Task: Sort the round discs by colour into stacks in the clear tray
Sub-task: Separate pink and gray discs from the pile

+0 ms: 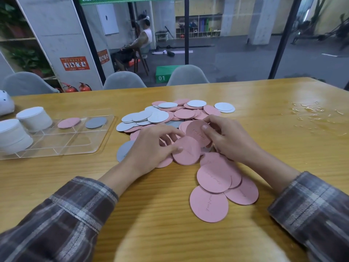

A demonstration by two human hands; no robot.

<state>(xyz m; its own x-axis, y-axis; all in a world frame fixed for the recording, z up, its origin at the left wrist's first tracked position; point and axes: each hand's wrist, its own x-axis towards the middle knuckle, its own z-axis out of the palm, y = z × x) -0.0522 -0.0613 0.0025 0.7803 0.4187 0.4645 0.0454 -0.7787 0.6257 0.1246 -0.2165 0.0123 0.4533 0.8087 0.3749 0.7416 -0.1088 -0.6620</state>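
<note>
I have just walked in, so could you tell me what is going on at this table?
A person is sorting discs by colour. Over the mixed pile, the left hand pinches one pink disc and the right hand holds another pink disc tilted up. The tray to the left holds two white stacks, a lone pink disc and a grey disc; most discs lie loose.

"MAXIMUM" on green banner [132, 0] overhead, "01" on green box [164, 73], embossed script on pink discs [208, 204] unreadable
</note>
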